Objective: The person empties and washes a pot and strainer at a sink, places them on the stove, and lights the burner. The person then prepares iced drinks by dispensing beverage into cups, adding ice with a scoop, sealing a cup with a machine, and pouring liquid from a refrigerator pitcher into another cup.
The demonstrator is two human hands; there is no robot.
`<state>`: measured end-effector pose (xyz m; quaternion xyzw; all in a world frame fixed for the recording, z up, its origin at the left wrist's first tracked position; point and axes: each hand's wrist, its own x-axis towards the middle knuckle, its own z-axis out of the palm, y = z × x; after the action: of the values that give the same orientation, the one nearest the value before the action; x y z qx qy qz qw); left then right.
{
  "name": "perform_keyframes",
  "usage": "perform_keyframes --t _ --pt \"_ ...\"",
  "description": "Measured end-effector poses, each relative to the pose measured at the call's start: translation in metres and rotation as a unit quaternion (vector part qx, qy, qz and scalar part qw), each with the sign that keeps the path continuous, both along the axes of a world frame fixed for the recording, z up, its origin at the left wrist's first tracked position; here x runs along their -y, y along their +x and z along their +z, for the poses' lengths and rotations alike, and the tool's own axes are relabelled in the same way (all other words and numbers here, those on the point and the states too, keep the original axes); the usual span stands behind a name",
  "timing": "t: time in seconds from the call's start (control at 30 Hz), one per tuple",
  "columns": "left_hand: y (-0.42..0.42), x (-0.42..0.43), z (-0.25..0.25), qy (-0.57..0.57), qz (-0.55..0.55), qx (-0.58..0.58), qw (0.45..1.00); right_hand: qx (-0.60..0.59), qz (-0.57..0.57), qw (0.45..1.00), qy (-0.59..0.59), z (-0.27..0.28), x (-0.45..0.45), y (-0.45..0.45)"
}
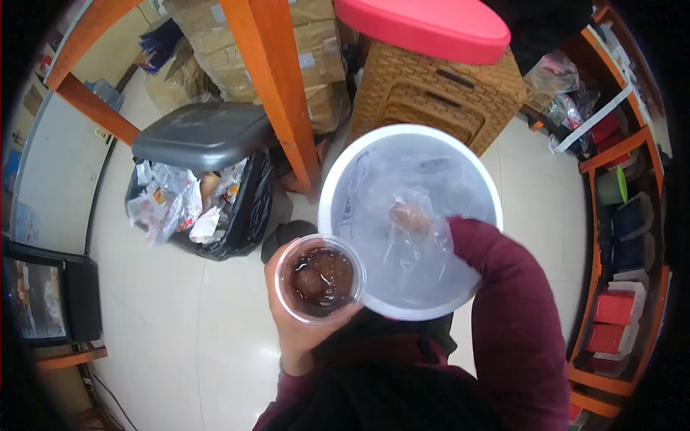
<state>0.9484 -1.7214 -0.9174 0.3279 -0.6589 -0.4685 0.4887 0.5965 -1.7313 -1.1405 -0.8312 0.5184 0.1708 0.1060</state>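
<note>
Below the centre, my left hand (295, 332) is wrapped round a clear plastic cup (321, 279) with dark brown liquid and a round lump in it. Right beside the cup stands a large white bucket (330, 161), its rim round and open. My right hand (411, 218) reaches down inside the bucket, seen through crumpled clear plastic (410, 251). The plastic blurs the fingers, so whether they hold anything is hidden.
An overfull bin with a black bag (248, 215) and grey lid (205, 133) stands left, near an orange post (277, 93). A woven brown stool (431, 100) with a pink seat (424, 25) is behind the bucket. Orange shelving (624, 152) lines the right.
</note>
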Motion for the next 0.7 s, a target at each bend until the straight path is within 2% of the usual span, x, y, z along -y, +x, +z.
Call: perform_keyframes --t 0.17,0.33,0.4,0.5,0.6,0.7 --pt "0.008 -0.003 -0.007 0.02 0.001 -0.016 1.0 0.034 0.046 0.998 0.011 0.009 0.015 -0.008" --pt "0.018 0.003 -0.004 0.019 0.006 0.023 1.0 0.175 -0.066 0.981 -0.056 -0.019 0.006 0.01" --pt "0.022 -0.001 -0.006 0.031 0.011 0.022 0.999 0.159 -0.048 0.986 -0.031 -0.026 0.014 -0.003" --pt "0.026 -0.001 -0.009 0.041 0.019 0.011 0.999 0.062 0.01 0.998 0.022 -0.055 0.032 -0.039" --pt "0.028 0.0 -0.014 0.041 0.019 0.009 0.999 -0.027 0.079 0.993 0.084 0.017 0.031 -0.023" --pt "0.022 0.001 -0.018 0.037 0.035 0.001 0.999 -0.02 0.08 0.995 0.048 0.017 0.025 -0.031"
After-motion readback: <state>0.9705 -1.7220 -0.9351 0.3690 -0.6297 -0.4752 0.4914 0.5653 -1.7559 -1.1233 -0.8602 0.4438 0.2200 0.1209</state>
